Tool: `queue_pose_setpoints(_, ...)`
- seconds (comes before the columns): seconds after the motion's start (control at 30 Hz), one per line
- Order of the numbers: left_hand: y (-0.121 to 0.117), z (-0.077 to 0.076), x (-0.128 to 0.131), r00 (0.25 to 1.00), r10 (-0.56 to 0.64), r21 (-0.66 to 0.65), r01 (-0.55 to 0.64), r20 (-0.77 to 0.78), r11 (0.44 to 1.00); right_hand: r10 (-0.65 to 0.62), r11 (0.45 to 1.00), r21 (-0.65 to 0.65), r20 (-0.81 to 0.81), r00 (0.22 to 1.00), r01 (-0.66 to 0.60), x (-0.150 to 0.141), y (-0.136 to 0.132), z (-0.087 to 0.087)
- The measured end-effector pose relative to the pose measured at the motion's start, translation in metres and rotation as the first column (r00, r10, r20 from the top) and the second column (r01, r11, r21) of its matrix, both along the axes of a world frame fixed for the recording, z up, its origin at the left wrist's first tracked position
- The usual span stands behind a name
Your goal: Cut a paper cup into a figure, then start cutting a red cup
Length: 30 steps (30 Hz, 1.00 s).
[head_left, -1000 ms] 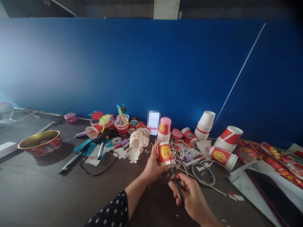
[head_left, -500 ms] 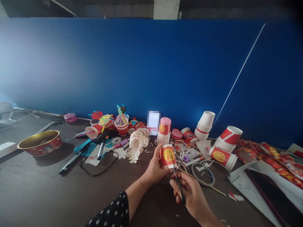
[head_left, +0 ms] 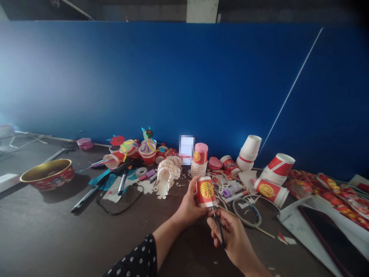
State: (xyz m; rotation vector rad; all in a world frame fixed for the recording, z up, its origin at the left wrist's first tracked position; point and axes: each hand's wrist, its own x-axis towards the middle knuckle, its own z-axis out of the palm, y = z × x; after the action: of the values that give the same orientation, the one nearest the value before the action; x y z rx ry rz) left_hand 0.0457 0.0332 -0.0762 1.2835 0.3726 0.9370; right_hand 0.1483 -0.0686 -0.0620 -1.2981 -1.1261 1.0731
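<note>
My left hand (head_left: 188,204) is wrapped round a red paper cup (head_left: 206,191) with a round gold emblem, holding it by its left side and lower edge. A pair of dark-handled scissors (head_left: 219,227) is gripped in my right hand (head_left: 230,232). Their blades point up and touch the white edge of the cup nearest me. Whether the blades are parted cannot be made out. Behind the cup stands a stack of paper cups (head_left: 199,159) with a pink top. To its left lies an arched row of white cut paper pieces (head_left: 167,175).
At left sits a red bowl with a gold inside (head_left: 47,175). Pens (head_left: 86,198), a tape roll (head_left: 141,172) and decorated cups (head_left: 148,154) lie left of centre. On the right are white cups (head_left: 250,150), coiled cord (head_left: 247,211) and a phone (head_left: 331,238). A blue partition (head_left: 184,80) stands behind.
The cup in my left hand has tilted slightly and shifted a little right. The scissors stay at its near edge, and my right hand has barely moved.
</note>
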Motion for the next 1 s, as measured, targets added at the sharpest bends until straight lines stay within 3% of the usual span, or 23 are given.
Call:
queue_pose_setpoints(0.6,-0.0010,0.0016,-0.0009,1.000,0.012,0.024,-0.012,0.007,1.000,-0.010,1.000,0.006,-0.009,1.000,0.010,-0.0007,-0.0006,0.0008)
queue_pose_setpoints(1.0,-0.0018,0.0013,-0.0014,1.000,-0.011,0.007,0.011,-0.009,1.000,-0.006,1.000,-0.007,-0.014,1.000,0.006,0.0037,0.0022,-0.0089)
